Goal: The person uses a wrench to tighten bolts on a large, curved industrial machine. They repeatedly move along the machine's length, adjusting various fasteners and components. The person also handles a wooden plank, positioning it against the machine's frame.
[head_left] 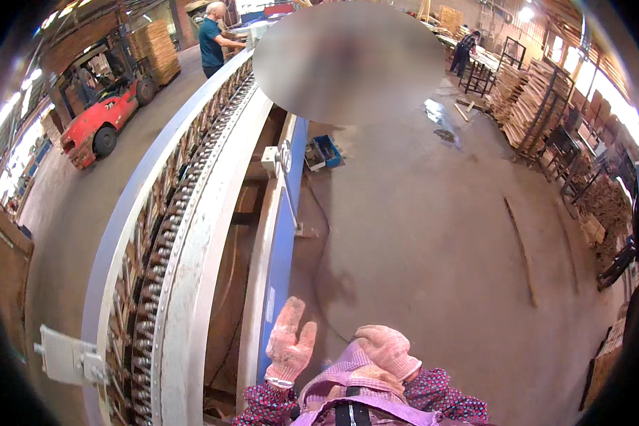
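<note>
Left hand: the left hand point(290, 344) is up in a pinkish knit work glove, palm raised, fingers point(292, 312) spread wide and holding nothing.
Right hand: the right hand point(385, 350), gloved the same way, sits low by the chest, fingers curled down loosely over the front of the purple apron point(348, 383); nothing shows in its grip.
Sleeves: dark red patterned sleeves point(266, 406) come in from the lower edge.
Nearest thing: the blue machine panel point(280, 263) stands just beside the raised left hand, apart from it as far as the view tells.
Conveyor: a long white-framed roller conveyor point(184, 234) runs from the lower left up and away, its chain of rollers dark and greasy between pale rails.
Switch box: a small white box point(67, 358) is fixed to the conveyor's outer rail at lower left.
Floor: bare grey concrete floor point(433, 234) spreads to the right, with a thin strip of wood point(520, 248) lying on it well apart from both hands.
Blue bin: a small blue bin point(326, 150) sits on the floor near the far end of the panel.
Forklift: a red forklift point(99, 117) is parked at upper left beside a stack of boards point(156, 46).
Co-worker: a person in a teal shirt point(211, 39) stands at the conveyor's far end.
Timber racks: stacks of wooden pieces point(525, 96) line the right wall.
</note>
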Action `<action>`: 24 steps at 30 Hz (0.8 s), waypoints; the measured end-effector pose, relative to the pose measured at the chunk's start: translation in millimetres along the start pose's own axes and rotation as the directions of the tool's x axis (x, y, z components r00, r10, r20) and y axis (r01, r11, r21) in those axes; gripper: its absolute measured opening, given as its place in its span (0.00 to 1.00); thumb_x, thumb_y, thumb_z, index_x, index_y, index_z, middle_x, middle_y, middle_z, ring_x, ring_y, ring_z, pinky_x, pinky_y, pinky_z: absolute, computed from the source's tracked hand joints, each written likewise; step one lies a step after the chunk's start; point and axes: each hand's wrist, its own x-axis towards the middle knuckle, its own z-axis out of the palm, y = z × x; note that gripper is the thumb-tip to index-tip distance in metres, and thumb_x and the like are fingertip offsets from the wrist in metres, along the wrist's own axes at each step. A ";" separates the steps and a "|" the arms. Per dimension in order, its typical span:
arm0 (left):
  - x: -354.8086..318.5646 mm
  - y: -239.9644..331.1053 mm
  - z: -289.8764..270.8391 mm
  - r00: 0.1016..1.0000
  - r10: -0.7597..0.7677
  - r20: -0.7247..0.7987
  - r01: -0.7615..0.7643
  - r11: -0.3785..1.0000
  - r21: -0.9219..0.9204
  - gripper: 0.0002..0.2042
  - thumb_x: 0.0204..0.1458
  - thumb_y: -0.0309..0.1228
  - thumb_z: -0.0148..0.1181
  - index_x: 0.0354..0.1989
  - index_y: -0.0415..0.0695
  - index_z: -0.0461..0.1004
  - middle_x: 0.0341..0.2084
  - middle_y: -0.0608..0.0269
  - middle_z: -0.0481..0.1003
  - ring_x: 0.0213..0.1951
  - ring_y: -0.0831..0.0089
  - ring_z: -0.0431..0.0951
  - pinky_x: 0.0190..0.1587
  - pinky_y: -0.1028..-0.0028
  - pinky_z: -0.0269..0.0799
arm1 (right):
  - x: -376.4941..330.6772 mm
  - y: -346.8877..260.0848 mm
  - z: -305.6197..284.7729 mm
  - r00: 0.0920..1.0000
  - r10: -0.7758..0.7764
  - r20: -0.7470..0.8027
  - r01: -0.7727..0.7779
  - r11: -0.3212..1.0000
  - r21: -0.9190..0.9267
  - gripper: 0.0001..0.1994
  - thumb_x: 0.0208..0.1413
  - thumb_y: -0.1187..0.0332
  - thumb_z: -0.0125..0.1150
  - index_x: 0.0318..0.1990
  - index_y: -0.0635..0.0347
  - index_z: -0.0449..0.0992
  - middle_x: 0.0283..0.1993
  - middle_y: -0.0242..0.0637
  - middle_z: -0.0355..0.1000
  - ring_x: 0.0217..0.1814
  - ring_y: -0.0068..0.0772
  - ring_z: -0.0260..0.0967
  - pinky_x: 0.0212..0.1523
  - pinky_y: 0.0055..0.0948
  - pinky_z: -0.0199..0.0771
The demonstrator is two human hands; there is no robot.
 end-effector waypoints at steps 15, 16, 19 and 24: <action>262.4 -95.5 111.2 0.881 -0.460 -0.109 0.466 0.884 0.033 0.24 0.52 0.34 0.61 0.55 0.34 0.70 0.55 0.44 0.71 0.59 0.53 0.70 0.62 0.65 0.63 | 423.8 84.0 -31.4 0.924 -0.093 0.371 0.096 0.995 0.010 0.16 0.57 0.55 0.52 0.44 0.51 0.79 0.45 0.43 0.77 0.50 0.48 0.73 0.51 0.42 0.73; 279.8 -98.6 115.6 0.889 -0.443 -0.117 0.450 0.893 0.033 0.24 0.51 0.34 0.62 0.55 0.35 0.71 0.54 0.44 0.71 0.59 0.52 0.70 0.61 0.65 0.64 | 455.1 83.5 -33.0 0.924 -0.093 0.372 0.091 0.996 0.024 0.16 0.57 0.55 0.52 0.44 0.51 0.79 0.46 0.43 0.77 0.51 0.48 0.73 0.51 0.42 0.72; 341.0 -103.4 122.9 0.893 -0.429 -0.136 0.436 0.900 0.025 0.23 0.51 0.35 0.62 0.55 0.36 0.72 0.54 0.44 0.71 0.58 0.51 0.70 0.61 0.64 0.65 | 550.2 82.1 -34.8 0.910 -0.067 0.410 0.044 0.997 0.065 0.18 0.58 0.54 0.52 0.47 0.54 0.78 0.48 0.45 0.76 0.53 0.48 0.72 0.54 0.40 0.71; 422.4 -161.4 140.9 0.852 -0.515 -0.098 0.493 0.851 -0.181 0.25 0.52 0.36 0.61 0.57 0.36 0.69 0.57 0.42 0.69 0.60 0.51 0.68 0.62 0.64 0.62 | 664.9 76.0 -8.0 0.925 -0.026 0.378 -0.055 0.978 0.202 0.19 0.58 0.53 0.52 0.47 0.56 0.78 0.48 0.46 0.76 0.53 0.48 0.72 0.54 0.40 0.70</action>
